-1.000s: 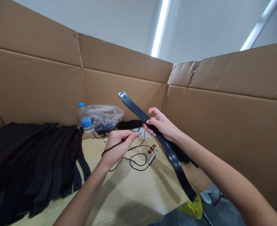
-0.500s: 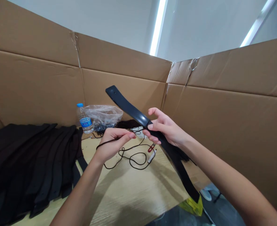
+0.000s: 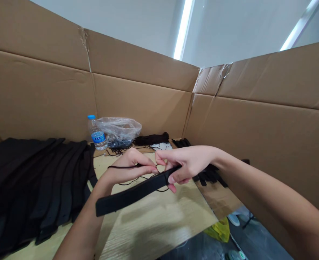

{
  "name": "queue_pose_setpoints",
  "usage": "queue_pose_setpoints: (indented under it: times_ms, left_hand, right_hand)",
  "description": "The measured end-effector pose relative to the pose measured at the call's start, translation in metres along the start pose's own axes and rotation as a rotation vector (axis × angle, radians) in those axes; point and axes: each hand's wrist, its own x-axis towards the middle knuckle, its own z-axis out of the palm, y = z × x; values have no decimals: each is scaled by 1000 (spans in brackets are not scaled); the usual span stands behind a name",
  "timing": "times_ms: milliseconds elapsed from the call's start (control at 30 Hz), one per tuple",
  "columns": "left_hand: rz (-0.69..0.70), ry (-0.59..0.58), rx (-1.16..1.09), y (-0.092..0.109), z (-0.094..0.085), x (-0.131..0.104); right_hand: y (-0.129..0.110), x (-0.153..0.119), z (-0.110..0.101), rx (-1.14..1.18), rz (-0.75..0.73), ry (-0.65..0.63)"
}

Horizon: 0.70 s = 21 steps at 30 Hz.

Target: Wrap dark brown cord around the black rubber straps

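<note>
My right hand [image 3: 185,164] grips a black curved strip [image 3: 135,193] near its middle, the thumb pressed on its side. The strip's near end points down and left, passing in front of my left forearm. My left hand [image 3: 132,166] pinches a thin black cord [image 3: 121,167] between thumb and fingertips, close beside the strip. The cord runs back across that hand, and loops of it lie on the table [image 3: 159,220] behind the strip. Where the cord meets the strip is partly hidden by my fingers.
Many black strips [image 3: 40,180] lie overlapped at the left. A water bottle [image 3: 97,133], a clear plastic bag [image 3: 118,130] and a bundle of black cord [image 3: 152,139] stand at the back. More black strips [image 3: 209,175] lie at right. Cardboard walls [image 3: 138,90] surround the table; a yellow bag [image 3: 219,229] is below its edge.
My right hand has turned the strip over, so one end now points down-left instead of up-left. My left hand, still pinching the cord, has shifted slightly lower.
</note>
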Motion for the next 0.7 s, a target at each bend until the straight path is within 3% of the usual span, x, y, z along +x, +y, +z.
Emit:
queue_pose_setpoints:
  times_ms: [100, 233, 467, 700]
  left_hand:
    - [6, -121, 45, -4, 2, 2]
    - [29, -109, 119, -6, 6, 4]
    - [23, -29, 232, -8, 12, 7]
    - [-2, 35, 370, -13, 20, 9]
  right_hand:
    - [-4, 6, -2, -131, 162, -58]
    - [-2, 15, -5, -246, 288, 0]
    - [15, 22, -11, -253, 348, 78]
    - [30, 22, -9, -175, 318, 156]
